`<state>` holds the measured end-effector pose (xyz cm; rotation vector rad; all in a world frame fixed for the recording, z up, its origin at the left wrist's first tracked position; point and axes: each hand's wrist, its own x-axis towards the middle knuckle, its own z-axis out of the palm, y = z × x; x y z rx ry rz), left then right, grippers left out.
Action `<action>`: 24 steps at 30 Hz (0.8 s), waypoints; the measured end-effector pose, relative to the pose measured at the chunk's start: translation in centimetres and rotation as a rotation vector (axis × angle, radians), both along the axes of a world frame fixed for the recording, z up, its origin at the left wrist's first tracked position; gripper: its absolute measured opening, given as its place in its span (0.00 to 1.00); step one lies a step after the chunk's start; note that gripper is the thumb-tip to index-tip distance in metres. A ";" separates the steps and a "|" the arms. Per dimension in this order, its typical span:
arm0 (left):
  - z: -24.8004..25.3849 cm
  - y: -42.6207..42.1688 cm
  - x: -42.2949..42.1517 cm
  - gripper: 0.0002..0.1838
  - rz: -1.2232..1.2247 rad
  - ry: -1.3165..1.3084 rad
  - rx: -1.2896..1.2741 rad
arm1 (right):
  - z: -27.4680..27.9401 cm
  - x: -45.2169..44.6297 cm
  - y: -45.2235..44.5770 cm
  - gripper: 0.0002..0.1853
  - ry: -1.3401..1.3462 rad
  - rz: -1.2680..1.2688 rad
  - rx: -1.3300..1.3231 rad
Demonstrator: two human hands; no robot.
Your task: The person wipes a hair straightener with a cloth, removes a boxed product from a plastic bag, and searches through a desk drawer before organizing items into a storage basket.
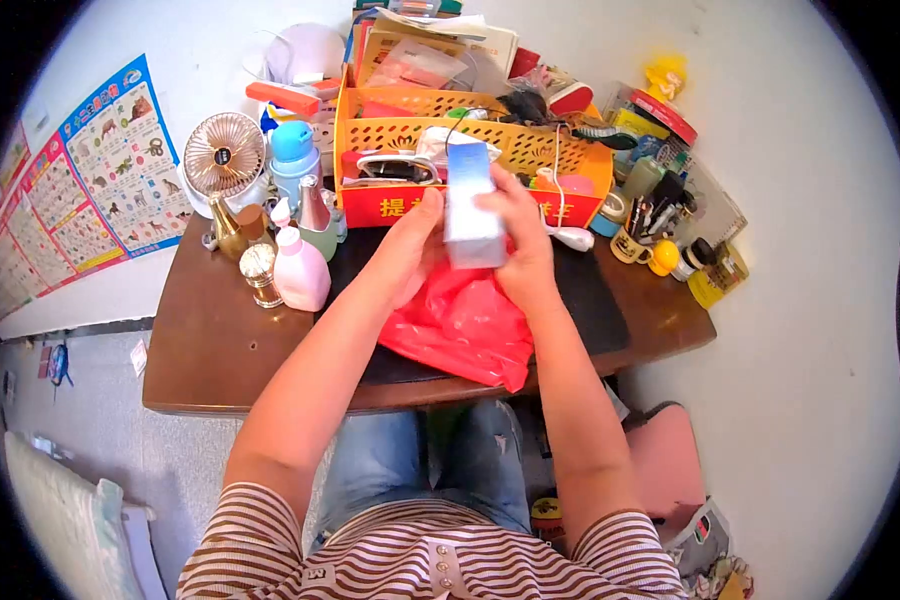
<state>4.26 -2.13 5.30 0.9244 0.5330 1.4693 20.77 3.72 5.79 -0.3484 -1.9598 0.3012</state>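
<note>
A blue and white box (pixel 473 205), slightly blurred, stands tall above the desk in front of me. My right hand (pixel 520 235) is closed on its right side, with fingers against the box. My left hand (pixel 420 240) is close along the box's left side. Its fingers are mostly hidden and blurred, so I cannot tell whether it grips anything. Just under both hands a crumpled red plastic bag (pixel 460 330) lies on a black mat (pixel 580 300).
An orange and red organizer (pixel 375 208) full of small items stands behind my hands. At left are a fan (pixel 224 155), a blue bottle (pixel 293 160) and a pink pump bottle (pixel 301 270). A mug (pixel 628 246) and several jars crowd the right of the brown desk (pixel 205 345).
</note>
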 end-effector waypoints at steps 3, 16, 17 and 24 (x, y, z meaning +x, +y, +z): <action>-1.1 1.0 -0.8 0.31 0.080 0.011 -0.056 | -2.1 -1.5 2.0 0.27 -0.182 -0.073 0.255; -4.1 2.9 -2.2 0.28 -0.221 -0.563 -0.042 | -4.5 -1.8 0.4 0.36 0.120 0.069 -0.353; -4.2 3.1 -2.3 0.28 -0.280 -0.592 -0.018 | -4.6 -1.6 0.6 0.36 0.061 0.071 -0.320; -4.8 2.9 -3.1 0.26 -0.257 -0.379 -0.179 | -4.6 -1.2 1.1 0.37 0.158 0.112 -0.155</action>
